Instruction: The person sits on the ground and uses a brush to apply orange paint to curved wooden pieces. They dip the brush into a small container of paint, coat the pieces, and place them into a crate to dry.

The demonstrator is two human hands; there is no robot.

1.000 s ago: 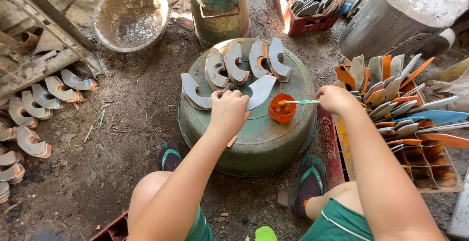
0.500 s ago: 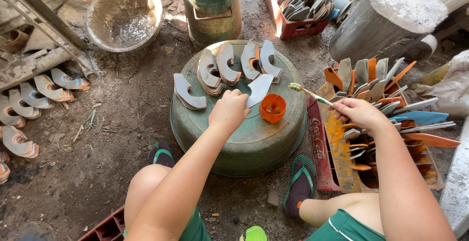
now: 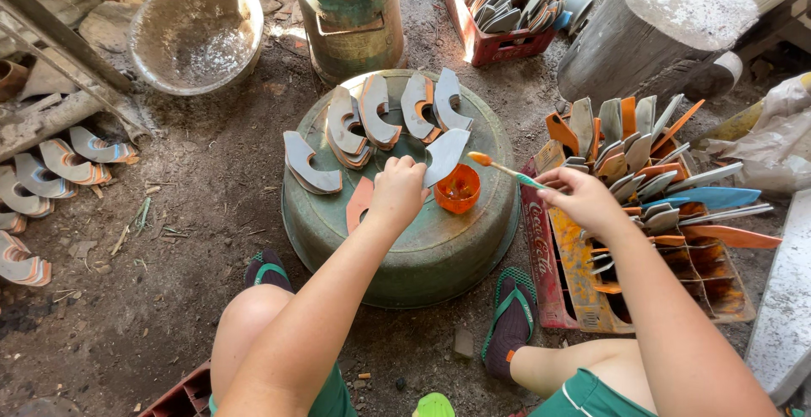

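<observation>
My left hand (image 3: pixel 397 187) rests closed on a flat grey pointed piece (image 3: pixel 445 155) lying on an upturned green metal basin (image 3: pixel 439 248). My right hand (image 3: pixel 583 199) holds a toothbrush (image 3: pixel 507 168) whose orange-smeared bristles hover just above and to the right of a small orange cup (image 3: pixel 458 190). Several curved grey-and-orange shoe-sole pieces (image 3: pixel 372 113) lie in a row along the basin's far side. A flat orange piece (image 3: pixel 359 203) lies under my left wrist.
A red crate (image 3: pixel 591 282) at right holds several grey and orange pieces standing upright. More curved pieces (image 3: pixel 51 163) lie on the dirt at left. A metal bowl (image 3: pixel 196 30), a green canister (image 3: pixel 351 16), another filled crate (image 3: pixel 503 3) and a stump (image 3: pixel 650 32) stand behind.
My right hand lifted the toothbrush from the orange cup, swung it out right, then brought it back towards the cup. My left hand stayed on the grey piece.
</observation>
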